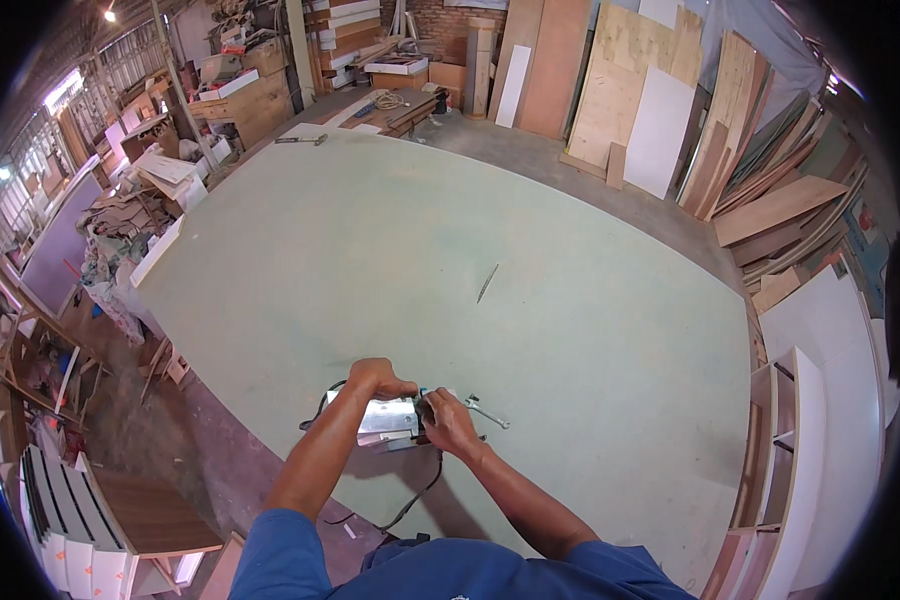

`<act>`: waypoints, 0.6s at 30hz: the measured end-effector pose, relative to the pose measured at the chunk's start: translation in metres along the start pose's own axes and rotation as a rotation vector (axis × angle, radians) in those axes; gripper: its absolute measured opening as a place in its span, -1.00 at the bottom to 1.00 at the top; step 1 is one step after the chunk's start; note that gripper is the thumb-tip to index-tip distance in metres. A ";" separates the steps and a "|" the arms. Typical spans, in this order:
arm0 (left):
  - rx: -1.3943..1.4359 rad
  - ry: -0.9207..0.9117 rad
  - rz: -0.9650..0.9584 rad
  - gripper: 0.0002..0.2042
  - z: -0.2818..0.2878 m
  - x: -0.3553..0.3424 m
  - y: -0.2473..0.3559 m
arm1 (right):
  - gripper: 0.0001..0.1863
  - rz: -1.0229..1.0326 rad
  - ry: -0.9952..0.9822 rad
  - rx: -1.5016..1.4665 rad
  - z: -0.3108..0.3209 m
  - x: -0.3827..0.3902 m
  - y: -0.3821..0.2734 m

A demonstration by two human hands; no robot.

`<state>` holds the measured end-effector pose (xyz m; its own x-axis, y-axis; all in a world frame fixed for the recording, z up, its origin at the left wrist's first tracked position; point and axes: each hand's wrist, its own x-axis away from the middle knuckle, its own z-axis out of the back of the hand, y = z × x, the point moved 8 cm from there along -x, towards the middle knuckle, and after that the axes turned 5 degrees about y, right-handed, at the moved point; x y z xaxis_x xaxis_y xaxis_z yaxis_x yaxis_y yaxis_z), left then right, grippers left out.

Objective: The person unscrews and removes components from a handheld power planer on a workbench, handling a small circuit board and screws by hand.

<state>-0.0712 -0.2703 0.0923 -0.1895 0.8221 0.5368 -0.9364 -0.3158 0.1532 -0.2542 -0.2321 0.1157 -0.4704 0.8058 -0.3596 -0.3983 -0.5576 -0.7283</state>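
On the table (590, 350), wrench (489, 413) right of the corded tool (386, 417)

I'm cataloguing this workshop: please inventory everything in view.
worktable: one, pale green, centre
power tool: one, silver, table's near side
wrench: one, silver, right of the tool
cord: count unclear, black, near the tool
slim rod: one, dark, mid-table
hand tool: one, dark, table's far-left corner
coil: one, tan, beyond the table
boards: many, brown, tan and white, back and right
shelf unit: one, white, right of the table
furniture piece: one, brown and white, lower left
scrap pile: one, mixed colours, left of the table
smaller clutter: uncounted, mixed, far background
shirt: one, blue, lower edge
forearms: two, bare, lower centre
left hand: one, bare, at the tool
right hand: one, bare, at the tool
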 end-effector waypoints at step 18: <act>-0.011 -0.004 0.009 -0.18 0.000 -0.001 -0.002 | -0.82 0.024 -0.020 -0.018 0.004 0.000 -0.008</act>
<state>-0.0692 -0.2699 0.0913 -0.1963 0.8173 0.5418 -0.9380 -0.3175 0.1392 -0.2544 -0.2281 0.1237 -0.4951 0.7881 -0.3657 -0.3727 -0.5728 -0.7300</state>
